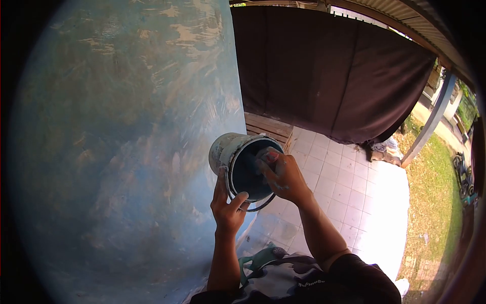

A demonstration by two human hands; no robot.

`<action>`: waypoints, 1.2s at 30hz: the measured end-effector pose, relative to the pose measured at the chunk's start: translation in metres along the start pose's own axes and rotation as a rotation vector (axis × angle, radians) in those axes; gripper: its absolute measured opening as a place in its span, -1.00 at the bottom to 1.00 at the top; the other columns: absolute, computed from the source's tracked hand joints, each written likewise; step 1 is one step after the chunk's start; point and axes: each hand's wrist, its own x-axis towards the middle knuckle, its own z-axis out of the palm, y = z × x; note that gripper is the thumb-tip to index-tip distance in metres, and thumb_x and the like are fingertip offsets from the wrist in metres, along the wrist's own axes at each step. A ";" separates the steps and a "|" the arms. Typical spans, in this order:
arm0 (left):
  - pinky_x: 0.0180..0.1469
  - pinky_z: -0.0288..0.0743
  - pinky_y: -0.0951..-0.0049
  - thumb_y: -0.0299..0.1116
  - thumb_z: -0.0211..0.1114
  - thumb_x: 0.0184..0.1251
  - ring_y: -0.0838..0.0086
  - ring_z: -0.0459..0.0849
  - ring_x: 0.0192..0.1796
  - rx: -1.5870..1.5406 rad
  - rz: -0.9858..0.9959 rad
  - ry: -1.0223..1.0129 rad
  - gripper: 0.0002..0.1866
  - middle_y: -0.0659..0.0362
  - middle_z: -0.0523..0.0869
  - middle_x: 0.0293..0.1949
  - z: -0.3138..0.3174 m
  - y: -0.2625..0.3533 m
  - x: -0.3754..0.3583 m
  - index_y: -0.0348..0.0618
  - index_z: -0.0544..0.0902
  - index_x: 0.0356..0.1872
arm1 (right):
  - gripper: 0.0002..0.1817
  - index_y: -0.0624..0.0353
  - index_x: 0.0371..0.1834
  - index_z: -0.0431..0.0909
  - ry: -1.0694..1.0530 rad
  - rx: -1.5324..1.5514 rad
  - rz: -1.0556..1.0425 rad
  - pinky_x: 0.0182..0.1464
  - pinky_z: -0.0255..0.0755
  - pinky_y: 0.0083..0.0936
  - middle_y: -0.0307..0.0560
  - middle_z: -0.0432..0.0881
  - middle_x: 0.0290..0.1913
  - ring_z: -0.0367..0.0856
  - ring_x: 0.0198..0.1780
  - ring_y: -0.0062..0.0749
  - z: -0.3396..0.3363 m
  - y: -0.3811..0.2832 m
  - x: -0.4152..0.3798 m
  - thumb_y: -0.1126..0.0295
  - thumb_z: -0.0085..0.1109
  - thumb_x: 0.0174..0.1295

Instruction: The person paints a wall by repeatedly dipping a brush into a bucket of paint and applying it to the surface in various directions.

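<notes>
Bucket (238,164) was tipped toward the camera, mouth open, held up close beside the blue wall (116,152). Inside looked dark blue — paint, though the level couldn't be told. Left hand (228,205) gripped the lower rim, thumb hooked over the edge, fingers closed behind. Right hand (283,177) reached into the mouth, fingers curled around something reddish (272,156) — too small and paint-smeared to identify. Wire handle (260,205) hung below the bucket. Wall was patchy blue with pale streaks near the top. Behind: dark curtain (329,76), white tiled floor (349,202), wooden slats (268,126), grass (435,202) at the right.
</notes>
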 end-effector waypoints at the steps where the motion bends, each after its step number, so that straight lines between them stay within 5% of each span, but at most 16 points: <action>1: 0.42 0.55 -0.06 -0.36 0.67 0.02 -0.33 0.49 0.48 -0.006 0.002 -0.002 -0.71 -0.35 0.49 0.46 0.000 0.000 0.000 0.04 0.65 -0.38 | -0.87 0.31 -0.09 0.61 0.005 -0.003 0.003 -0.27 0.54 -0.17 0.16 0.72 -0.39 0.72 -0.37 0.15 -0.001 0.000 -0.002 0.46 0.21 0.42; 4: 0.40 0.57 -0.05 -0.41 0.68 -0.03 -0.33 0.50 0.47 -0.030 0.015 0.005 -0.69 -0.35 0.49 0.46 0.000 0.001 0.000 0.03 0.65 -0.36 | -0.87 0.31 -0.10 0.60 0.014 0.016 0.006 -0.29 0.53 -0.18 0.13 0.68 -0.42 0.71 -0.41 0.06 -0.004 0.000 -0.007 0.46 0.20 0.43; 7: 0.37 0.59 -0.05 -0.47 0.69 -0.13 -0.34 0.52 0.46 -0.013 0.001 -0.022 -0.64 -0.36 0.48 0.47 -0.005 0.003 0.000 0.03 0.65 -0.36 | -0.87 0.31 -0.13 0.59 0.084 0.082 0.095 -0.34 0.52 -0.31 0.01 0.68 -0.47 0.70 -0.45 -0.22 -0.013 -0.001 -0.013 0.44 0.19 0.47; 9: 0.34 0.61 -0.04 -0.52 0.70 -0.23 -0.33 0.52 0.46 -0.050 -0.030 -0.014 -0.60 -0.37 0.48 0.47 -0.009 0.003 -0.003 0.02 0.65 -0.36 | -0.86 0.28 -0.16 0.58 0.233 0.443 0.098 -0.41 0.48 -0.50 -0.12 0.67 -0.50 0.62 -0.49 -0.52 -0.019 -0.001 -0.018 0.41 0.22 0.50; 12: 0.36 0.58 -0.04 -0.52 0.70 -0.26 -0.32 0.51 0.48 -0.046 -0.080 -0.023 -0.59 -0.36 0.47 0.48 -0.015 0.004 -0.009 0.00 0.66 -0.36 | -0.86 0.25 -0.17 0.56 0.250 0.539 0.134 -0.46 0.43 -0.63 -0.19 0.66 -0.50 0.58 -0.52 -0.63 -0.031 -0.004 -0.024 0.41 0.26 0.49; 19: 0.44 0.47 -0.06 -0.51 0.73 -0.32 -0.28 0.46 0.52 -0.122 -0.138 -0.008 -0.57 -0.34 0.50 0.46 -0.034 0.007 -0.010 -0.07 0.65 -0.37 | -0.82 0.13 -0.25 0.47 0.305 0.695 0.064 -0.63 0.20 -0.69 -0.18 0.61 -0.56 0.46 -0.65 -0.67 -0.017 -0.008 -0.027 0.40 0.28 0.48; 25: 0.36 0.52 -0.05 -0.45 0.80 -0.39 -0.19 0.58 0.42 -0.151 -0.167 0.044 -0.46 -0.26 0.61 0.36 -0.053 0.019 -0.001 -0.08 0.65 -0.30 | -0.84 0.14 -0.24 0.44 0.258 0.868 -0.090 -0.64 0.20 -0.68 -0.15 0.61 -0.55 0.41 -0.67 -0.66 -0.022 -0.016 -0.016 0.42 0.24 0.49; 28: 0.20 0.66 0.14 -0.46 0.81 -0.25 -0.04 0.69 0.33 -0.142 -0.115 0.053 -0.41 -0.12 0.68 0.24 -0.069 0.024 0.015 -0.06 0.61 -0.16 | -0.84 0.14 -0.22 0.42 0.190 0.780 -0.231 -0.67 0.22 -0.67 -0.15 0.57 -0.56 0.44 -0.68 -0.59 -0.030 -0.043 -0.001 0.43 0.22 0.50; 30: 0.22 0.65 0.19 -0.50 0.81 -0.24 0.04 0.72 0.28 -0.170 -0.183 -0.014 -0.41 -0.11 0.68 0.25 -0.081 0.026 0.029 -0.10 0.62 -0.15 | -0.84 0.31 -0.08 0.54 0.099 0.790 -0.316 -0.63 0.27 -0.71 -0.05 0.67 -0.49 0.55 -0.60 -0.54 -0.041 -0.048 0.010 0.42 0.23 0.49; 32: 0.25 0.64 0.24 -0.56 0.81 -0.27 0.13 0.75 0.25 -0.131 -0.131 -0.002 -0.39 -0.10 0.71 0.20 -0.095 0.030 0.054 -0.16 0.62 -0.13 | -0.73 0.48 0.06 0.67 0.023 0.675 -0.361 -0.39 0.55 -0.60 0.08 0.78 -0.36 0.72 -0.42 -0.49 -0.054 -0.072 0.021 0.46 0.25 0.44; 33: 0.25 0.64 0.26 -0.57 0.80 -0.25 0.18 0.75 0.24 -0.112 -0.117 -0.025 -0.40 -0.06 0.73 0.16 -0.101 0.034 0.067 -0.17 0.62 -0.13 | -0.70 0.49 0.11 0.72 -0.081 0.652 -0.345 -0.24 0.65 -0.54 0.12 0.82 -0.26 0.80 -0.29 -0.38 -0.067 -0.083 0.028 0.52 0.29 0.40; 36: 0.23 0.65 0.29 -0.59 0.78 -0.19 0.30 0.76 0.20 -0.067 -0.121 -0.090 -0.43 0.01 0.76 0.09 -0.121 0.039 0.101 -0.20 0.63 -0.12 | -0.75 0.44 0.06 0.75 -0.192 0.591 -0.450 -0.20 0.67 -0.52 0.10 0.83 -0.25 0.83 -0.26 -0.35 -0.085 -0.106 0.059 0.57 0.34 0.36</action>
